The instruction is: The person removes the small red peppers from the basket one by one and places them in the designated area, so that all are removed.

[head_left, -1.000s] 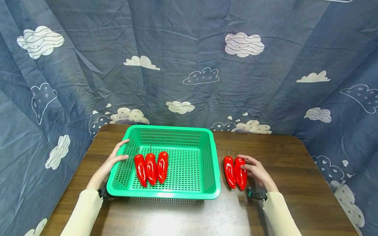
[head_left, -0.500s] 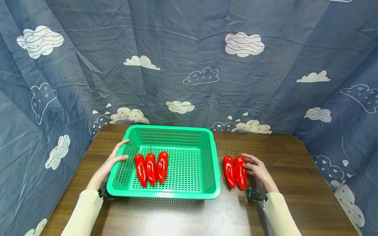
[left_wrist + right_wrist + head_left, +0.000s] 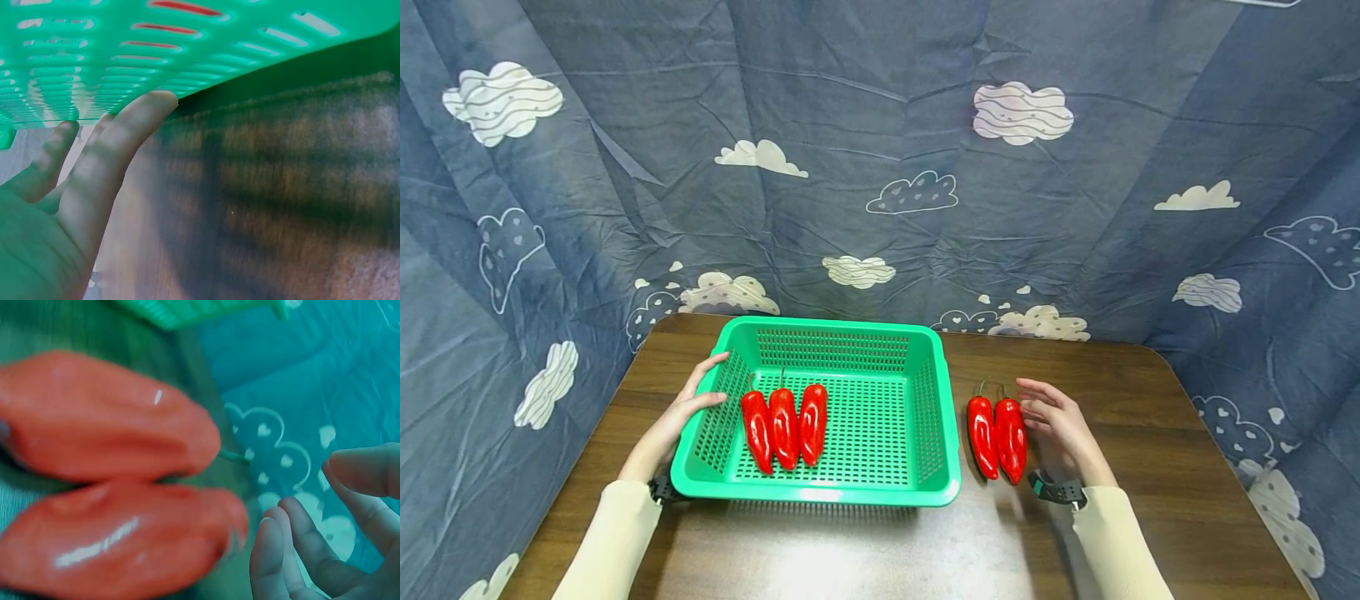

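Three glossy red peppers (image 3: 784,429) lie side by side in the left part of a green plastic basket (image 3: 816,497). My left hand (image 3: 673,421) rests at the basket's left rim with its fingers extended. In the left wrist view, the left hand (image 3: 94,169) has its fingers against the slotted basket wall (image 3: 206,56). To the right of the basket, two more red peppers with thin green stems, the left one (image 3: 982,437) and the right one (image 3: 1011,442), lie on the table. My right hand (image 3: 1060,421) hovers just right of them, fingers loosely bent, holding nothing.
The brown wooden table (image 3: 1120,417) runs on to the right of my right hand and in front of the basket. A dark blue curtain (image 3: 880,167) with cloud prints hangs behind the table and at both sides.
My right hand has drawn away from the right pepper, moving slightly right and back from it. The pepper stays on the table. My left hand and the basket have not moved.
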The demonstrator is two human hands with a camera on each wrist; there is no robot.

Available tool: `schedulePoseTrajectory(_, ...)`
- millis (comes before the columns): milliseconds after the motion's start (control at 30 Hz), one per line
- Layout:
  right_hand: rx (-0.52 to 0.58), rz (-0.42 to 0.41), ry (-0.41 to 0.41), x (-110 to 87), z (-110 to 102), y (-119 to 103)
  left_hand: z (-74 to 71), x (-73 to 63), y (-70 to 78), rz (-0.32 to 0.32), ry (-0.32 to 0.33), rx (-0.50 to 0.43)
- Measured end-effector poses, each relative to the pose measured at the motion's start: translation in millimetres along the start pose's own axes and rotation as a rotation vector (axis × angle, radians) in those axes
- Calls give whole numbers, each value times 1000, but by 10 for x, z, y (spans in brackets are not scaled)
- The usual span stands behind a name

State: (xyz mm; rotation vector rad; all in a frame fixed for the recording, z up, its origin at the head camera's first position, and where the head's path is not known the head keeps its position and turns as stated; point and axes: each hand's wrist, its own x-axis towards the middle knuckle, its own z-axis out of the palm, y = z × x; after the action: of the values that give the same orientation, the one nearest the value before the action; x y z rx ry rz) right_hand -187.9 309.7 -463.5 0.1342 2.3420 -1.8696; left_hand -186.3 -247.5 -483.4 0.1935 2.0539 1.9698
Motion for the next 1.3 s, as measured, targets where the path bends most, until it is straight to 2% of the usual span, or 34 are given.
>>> schedulePoseTrajectory(200, 63, -32, -38, 5, 133, -138, -3, -8, -1, -5, -4, -8)
schedulePoseTrajectory(400, 47, -74, -97, 21, 336, -329, -5, 8, -6, 4, 7, 27)
schedulePoseTrajectory(667, 55, -148, -200, 21, 591, -539, 11, 11, -4, 56, 23, 48)
schedulePoseTrajectory(800, 64, -155, -240, 13, 722, -611, 13, 11, -5, 67, 29, 60)
schedulePoseTrajectory(1067, 46, -134, -313, 29, 974, -731, -6, 16, -19, 28, 16, 40)
schedulePoseTrajectory(1300, 33, -152, -369, 41, 1173, -829, -7, 19, -27, 39, 16, 55)
